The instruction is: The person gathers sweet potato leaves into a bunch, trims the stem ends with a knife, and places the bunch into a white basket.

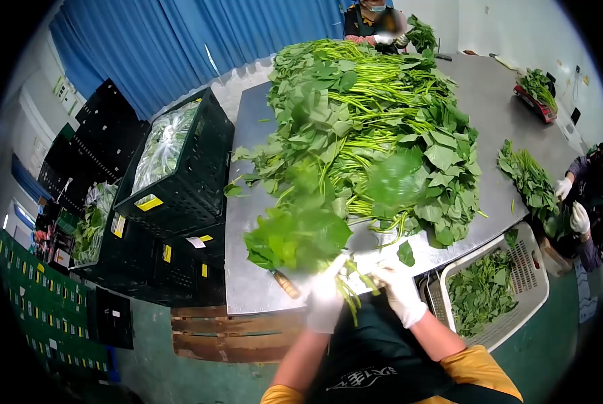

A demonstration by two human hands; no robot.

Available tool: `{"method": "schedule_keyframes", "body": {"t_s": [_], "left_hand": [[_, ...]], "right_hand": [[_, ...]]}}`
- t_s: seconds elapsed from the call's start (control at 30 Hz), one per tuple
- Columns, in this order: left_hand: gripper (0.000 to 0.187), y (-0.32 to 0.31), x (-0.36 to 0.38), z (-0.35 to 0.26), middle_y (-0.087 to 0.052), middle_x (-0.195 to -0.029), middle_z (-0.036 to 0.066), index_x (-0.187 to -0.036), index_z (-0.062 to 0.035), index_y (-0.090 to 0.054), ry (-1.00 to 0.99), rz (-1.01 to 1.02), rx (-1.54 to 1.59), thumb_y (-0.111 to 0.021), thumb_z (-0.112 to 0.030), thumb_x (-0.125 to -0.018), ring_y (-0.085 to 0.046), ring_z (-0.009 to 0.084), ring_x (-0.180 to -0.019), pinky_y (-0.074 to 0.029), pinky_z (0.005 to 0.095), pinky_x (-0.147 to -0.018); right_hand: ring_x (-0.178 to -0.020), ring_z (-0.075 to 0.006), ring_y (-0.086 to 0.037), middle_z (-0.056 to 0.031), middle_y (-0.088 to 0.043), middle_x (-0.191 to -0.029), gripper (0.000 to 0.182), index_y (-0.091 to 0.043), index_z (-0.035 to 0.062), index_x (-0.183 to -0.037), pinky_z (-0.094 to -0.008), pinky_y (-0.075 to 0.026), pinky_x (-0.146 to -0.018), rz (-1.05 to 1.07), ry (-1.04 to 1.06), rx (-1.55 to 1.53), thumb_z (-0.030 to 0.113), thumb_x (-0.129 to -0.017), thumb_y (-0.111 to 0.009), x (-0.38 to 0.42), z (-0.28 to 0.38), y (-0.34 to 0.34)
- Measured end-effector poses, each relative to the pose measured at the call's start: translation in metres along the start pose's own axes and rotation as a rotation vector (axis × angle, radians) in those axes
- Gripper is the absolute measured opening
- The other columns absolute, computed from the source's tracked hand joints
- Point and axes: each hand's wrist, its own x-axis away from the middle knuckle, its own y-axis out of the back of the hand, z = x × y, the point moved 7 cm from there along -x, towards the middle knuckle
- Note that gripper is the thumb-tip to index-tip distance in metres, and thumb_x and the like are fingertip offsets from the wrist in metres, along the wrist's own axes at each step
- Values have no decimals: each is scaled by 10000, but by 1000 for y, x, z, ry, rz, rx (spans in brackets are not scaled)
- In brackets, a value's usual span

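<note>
My left hand (325,301), in a white glove, is closed around a bunch of leafy greens (295,236). Its leaves spread out over the table, and cut stem ends (351,296) poke down past my fingers. My right hand (400,293), gloved too, is close beside those stems; glare and blur hide whether its fingers grip anything. Just left of my left hand lies a tool with a wooden handle (287,285), its other end under the leaves. Beyond both hands, a large heap of long-stemmed greens (375,135) covers much of the metal table (254,293).
Dark crates (173,182) with bagged greens stand left of the table. A white basket (541,289) holding loose leaves is at the right. One co-worker (375,27) is at the far end; another's gloved hands (571,202) are at the right near a bunch. A red scale (536,102) carries greens.
</note>
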Motion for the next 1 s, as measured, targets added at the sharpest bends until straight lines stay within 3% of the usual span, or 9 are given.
{"method": "schedule_keyframes", "body": {"t_s": [0.17, 0.27, 0.33, 0.37, 0.4, 0.6, 0.83, 0.93, 1.0], "left_hand": [[108, 49, -21, -23, -596, -733, 36, -904, -1, -601, -167, -152, -60, -648, -12, -807, -496, 76, -550, -395, 197, -491], [125, 54, -21, -25, -598, -742, 40, -922, -6, -595, -89, -148, 152, -645, -9, -807, -493, 71, -556, -400, 197, -493], [135, 51, -14, -30, -594, -742, 38, -937, -9, -591, 86, -155, 338, -642, -17, -812, -492, 69, -561, -405, 198, -493], [146, 48, -8, -24, -590, -743, 36, -952, -13, -587, 263, -167, 521, -639, -24, -817, -492, 66, -567, -409, 199, -493], [149, 55, -6, -33, -581, -741, 26, -965, -23, -580, -47, -84, -45, -633, -43, -828, -490, 64, -564, -415, 196, -495], [130, 54, 7, -51, -576, -745, 23, -952, -32, -588, 4, -35, 41, -632, -64, -835, -490, 68, -564, -411, 189, -498], [239, 47, 16, -46, -543, -724, 7, -1059, -66, -556, 306, 11, 387, -632, -91, -834, -484, 75, -561, -424, 251, -478], [199, 32, 23, -51, -535, -695, -8, -1011, -57, -571, 328, 75, 372, -643, -116, -835, -496, 77, -567, -406, 239, -477], [171, 22, 14, -29, -543, -690, -6, -967, -48, -586, 292, 113, 401, -656, -118, -828, -493, 78, -555, -400, 234, -480]], "right_hand": [[-739, -88, -557, -61, -574, -892, 353, -511, 30, -1109, -198, -460, -589, -214, 441, -833, 320, -914, -562, 34, 63, 110], [-793, -137, -612, -62, -619, -900, 502, -498, -13, -1224, -260, -490, -786, -182, 63, -230, 282, -851, -659, 40, 82, 41], [-890, -182, -648, -93, -647, -1042, 573, -542, 31, -1219, -277, -494, -803, 115, 173, 599, 119, -690, -745, 39, 40, -9], [-967, -247, -618, -113, -625, -1059, 525, -584, 56, -1167, -320, -480, -844, 222, 544, 993, 181, -687, -754, 40, 38, -43], [-1106, -306, -530, -146, -566, -1154, 555, -577, 64, -1169, -375, -437, -911, 331, 612, 1254, 262, -685, -763, 39, 33, -74], [-1272, -313, -376, -133, -489, -1284, 585, -538, 128, -1236, -473, -273, -1042, 465, 663, 1450, 384, -735, -699, -1, -38, -78], [-940, -276, -606, -116, -657, -979, 346, -677, 84, -980, -399, -441, -855, -470, 559, 1650, 117, -640, -731, 83, 72, 143], [-948, -231, -603, -100, -659, -959, 458, -671, 111, -999, -488, -391, -870, -831, -705, 1988, 337, -617, -782, 143, 36, 345], [-873, -268, -629, -106, -672, -899, 386, -676, 68, -1000, -425, -452, -815, -875, -153, 1886, 255, -672, -758, 154, 57, 320]]}}
